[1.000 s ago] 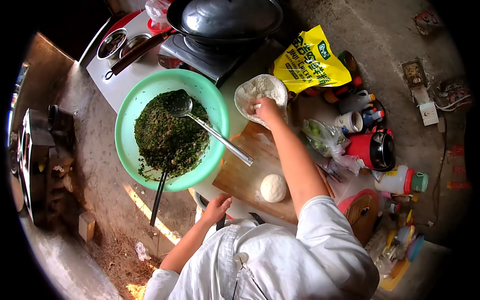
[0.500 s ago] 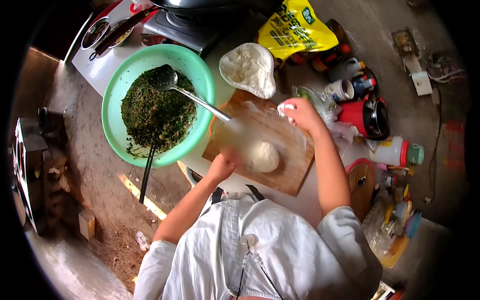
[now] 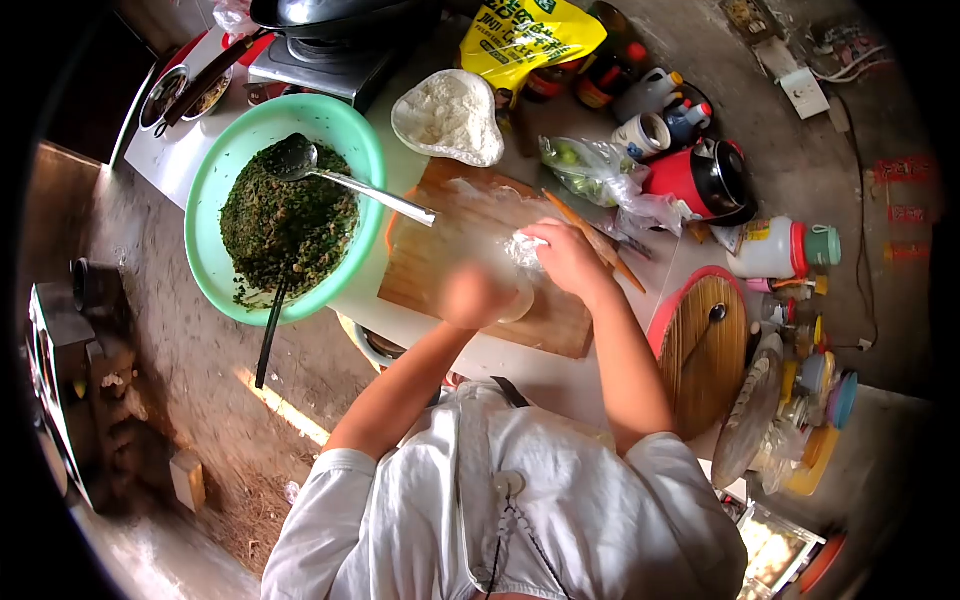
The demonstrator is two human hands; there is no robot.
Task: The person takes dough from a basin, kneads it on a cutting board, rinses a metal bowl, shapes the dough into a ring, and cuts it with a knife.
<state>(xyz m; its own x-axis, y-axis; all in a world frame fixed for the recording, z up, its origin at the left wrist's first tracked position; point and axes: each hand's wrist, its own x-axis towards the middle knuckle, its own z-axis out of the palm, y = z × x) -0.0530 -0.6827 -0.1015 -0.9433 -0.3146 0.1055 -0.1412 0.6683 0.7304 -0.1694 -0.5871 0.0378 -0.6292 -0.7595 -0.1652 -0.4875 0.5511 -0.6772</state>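
Note:
My left hand [image 3: 470, 297] rests over the cutting board beside a pale round dough ball [image 3: 518, 302]. A blur hides its fingers, so I cannot tell whether it touches the dough. My right hand [image 3: 568, 256] is closed on a crumpled white thing [image 3: 524, 250] just above the dough; its exact kind is unclear. Under both hands lies the wooden cutting board [image 3: 420, 258], dusted with flour at its far edge. To the right of it a wooden rolling pin [image 3: 596, 238] lies at a slant.
A green basin [image 3: 200, 235] of chopped green filling stands left, with a metal ladle [image 3: 372, 193] and dark chopsticks [image 3: 270, 338]. Beyond the board are a flour bag [image 3: 448, 115], a yellow bag [image 3: 520, 40] and bottles. A red kettle [image 3: 690, 180] and round wooden lid [image 3: 705, 340] stand right.
My right hand has moved down and left towards the dough, with the white thing in it. My left hand has moved slightly right and up. The view has shifted, showing the rolling pin.

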